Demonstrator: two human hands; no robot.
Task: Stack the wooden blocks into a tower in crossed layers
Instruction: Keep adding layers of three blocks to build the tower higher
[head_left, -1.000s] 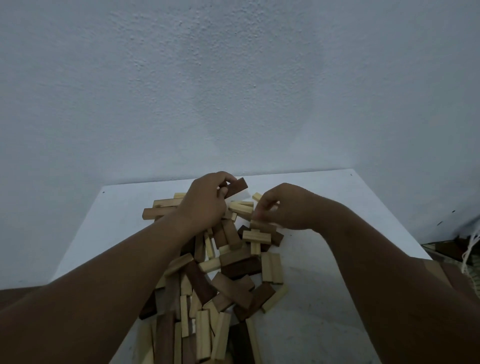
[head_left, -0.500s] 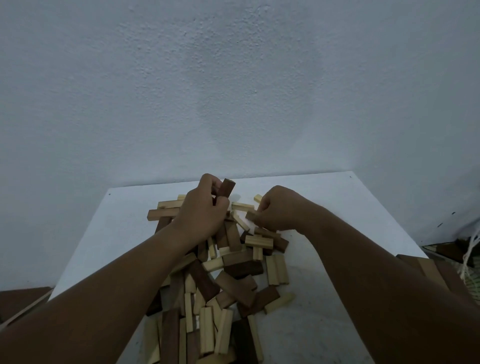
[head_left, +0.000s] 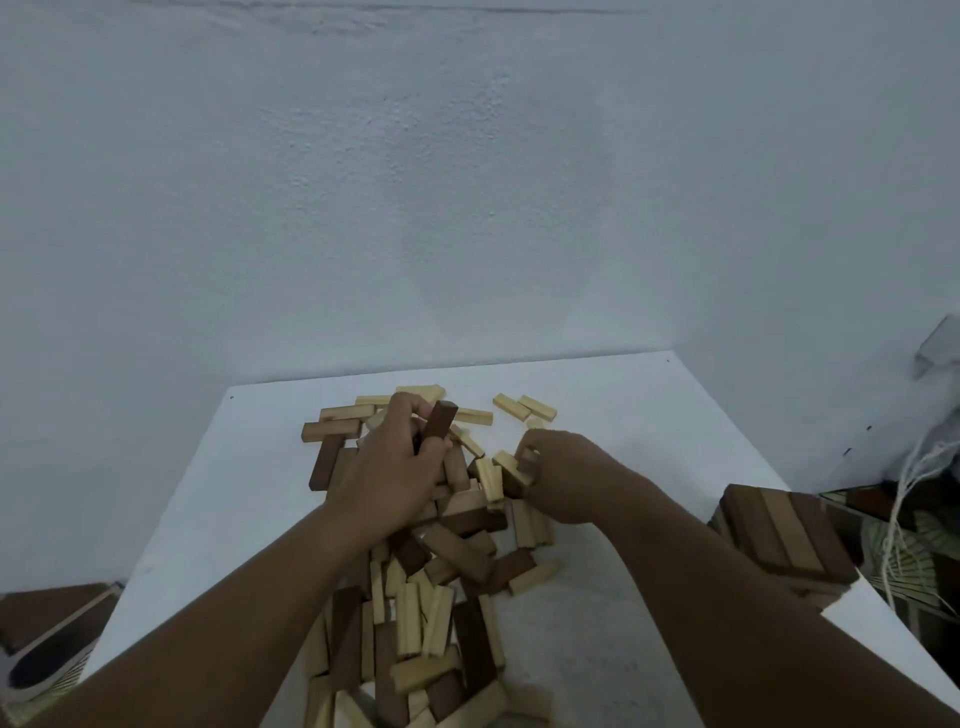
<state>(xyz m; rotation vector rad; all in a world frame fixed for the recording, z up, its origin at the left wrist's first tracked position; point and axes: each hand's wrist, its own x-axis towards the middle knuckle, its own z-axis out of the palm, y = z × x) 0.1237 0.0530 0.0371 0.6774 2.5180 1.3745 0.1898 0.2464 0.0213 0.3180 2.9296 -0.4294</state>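
Observation:
A loose pile of wooden blocks (head_left: 452, 561), light and dark brown, covers the middle of the white table (head_left: 623, 457) from near its far edge to the bottom of the view. My left hand (head_left: 389, 467) grips a dark brown block (head_left: 439, 421), held nearly upright over the far part of the pile. My right hand (head_left: 561, 473) is just right of it, fingers curled, pinching a light block (head_left: 511, 463) at the pile's right side. Two light blocks (head_left: 524, 407) lie apart near the far edge.
A pale wall rises right behind the table. A flat stack of dark and light blocks (head_left: 784, 535) sits at the table's right edge. Cords (head_left: 914, 488) and clutter lie off to the right. Dark objects (head_left: 57, 629) lie on the floor at lower left.
My left hand turned its dark block from slanting to nearly upright. My right hand drew back slightly toward me on the pile's right side. The view tilted down, showing the block stack at right.

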